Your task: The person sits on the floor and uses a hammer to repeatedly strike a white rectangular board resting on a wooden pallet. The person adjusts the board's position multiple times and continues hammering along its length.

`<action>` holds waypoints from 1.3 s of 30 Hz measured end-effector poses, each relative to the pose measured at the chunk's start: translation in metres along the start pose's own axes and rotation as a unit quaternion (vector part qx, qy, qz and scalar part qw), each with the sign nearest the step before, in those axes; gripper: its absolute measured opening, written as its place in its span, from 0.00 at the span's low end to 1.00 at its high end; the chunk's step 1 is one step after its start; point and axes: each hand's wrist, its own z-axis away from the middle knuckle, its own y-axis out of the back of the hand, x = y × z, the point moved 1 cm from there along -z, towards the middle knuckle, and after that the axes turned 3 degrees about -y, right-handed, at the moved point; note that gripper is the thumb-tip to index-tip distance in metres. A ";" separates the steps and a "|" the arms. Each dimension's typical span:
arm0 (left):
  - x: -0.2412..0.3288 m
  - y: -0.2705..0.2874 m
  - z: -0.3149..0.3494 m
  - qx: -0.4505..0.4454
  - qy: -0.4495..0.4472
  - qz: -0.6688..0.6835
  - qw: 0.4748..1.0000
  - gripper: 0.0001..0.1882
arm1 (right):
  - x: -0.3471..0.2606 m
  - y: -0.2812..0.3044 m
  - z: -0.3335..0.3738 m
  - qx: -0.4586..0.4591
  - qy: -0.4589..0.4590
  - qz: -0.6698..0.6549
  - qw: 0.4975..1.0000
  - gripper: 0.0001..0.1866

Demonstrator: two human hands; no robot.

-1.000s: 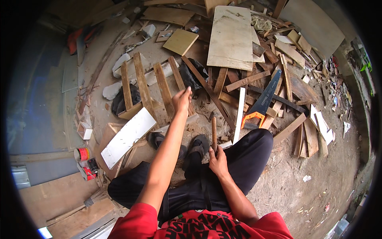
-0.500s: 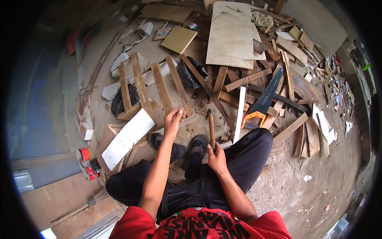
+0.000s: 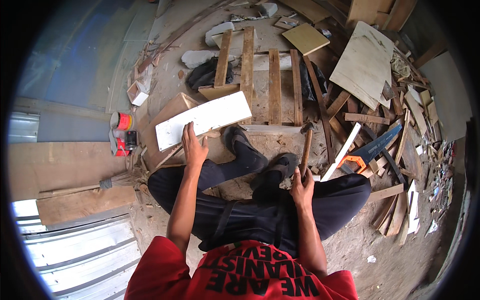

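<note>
My left hand (image 3: 194, 150) rests its outstretched fingers on the near edge of a white board (image 3: 207, 116), the thumb apart. This board lies slanted over a small wooden frame (image 3: 170, 111) at the left. In my right hand (image 3: 302, 190), closed round the handle, is a hammer (image 3: 306, 150), its head pointing away from me. Beyond my feet stands a slatted wooden piece (image 3: 274, 90) with several long strips, joined by a crosspiece at its near end.
Cans (image 3: 122, 121) stand at the left, near a twig broom (image 3: 117, 182). On the right, an orange-handled saw (image 3: 375, 150) lies on scrap wood beside a narrow white strip (image 3: 342, 151). A large pale panel (image 3: 362, 62) covers part of the pile behind.
My left hand has moved from near the slatted piece to the white board's edge. My right hand keeps the hammer. The view has turned toward the left.
</note>
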 end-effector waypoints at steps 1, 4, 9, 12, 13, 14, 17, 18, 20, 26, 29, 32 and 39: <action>-0.008 0.003 0.003 -0.007 -0.008 -0.022 1.000 0.41 | -0.005 -0.003 0.003 -0.002 0.002 0.000 1.000 0.12; -0.028 0.001 0.006 -0.065 -0.010 -0.073 0.995 0.45 | -0.018 -0.009 0.011 -0.001 -0.026 -0.022 0.999 0.12; -0.058 -0.010 0.000 -0.096 -0.010 -0.122 0.988 0.45 | -0.018 -0.009 0.019 -0.002 -0.028 0.002 1.000 0.15; -0.070 -0.021 -0.009 -0.092 -0.025 -0.133 0.986 0.45 | -0.020 -0.011 0.022 0.012 -0.024 0.023 0.999 0.14; -0.072 -0.021 -0.013 -0.093 -0.031 -0.137 0.986 0.45 | -0.017 -0.011 0.023 0.015 -0.029 0.016 0.999 0.14; -0.074 -0.021 -0.017 -0.105 -0.030 -0.142 0.984 0.45 | -0.013 -0.009 0.022 0.017 -0.035 0.009 0.999 0.15; -0.074 -0.017 -0.030 -0.138 -0.026 -0.145 0.979 0.45 | -0.010 -0.010 0.022 0.010 -0.034 0.029 0.999 0.14; -0.076 -0.018 -0.032 -0.153 -0.025 -0.145 0.977 0.46 | -0.011 -0.011 0.023 0.009 -0.035 0.033 0.999 0.14; -0.085 -0.019 -0.038 -0.182 -0.030 -0.146 0.972 0.46 | -0.012 -0.013 0.023 0.002 -0.019 0.040 0.999 0.14; -0.109 -0.020 -0.040 -0.130 -0.105 -0.099 0.981 0.46 | -0.007 -0.009 0.021 0.000 0.034 0.083 0.996 0.16; -0.118 -0.004 -0.047 0.015 -0.178 -0.053 0.982 0.29 | -0.005 -0.012 0.024 0.001 0.108 0.081 0.991 0.12; -0.087 0.027 -0.061 -0.041 -0.120 -0.007 0.992 0.21 | -0.030 -0.015 0.045 -0.014 0.056 0.024 0.998 0.13; -0.040 0.072 -0.063 -0.002 -0.179 0.098 0.979 0.25 | -0.099 -0.026 0.110 -0.228 -0.146 -0.053 0.961 0.17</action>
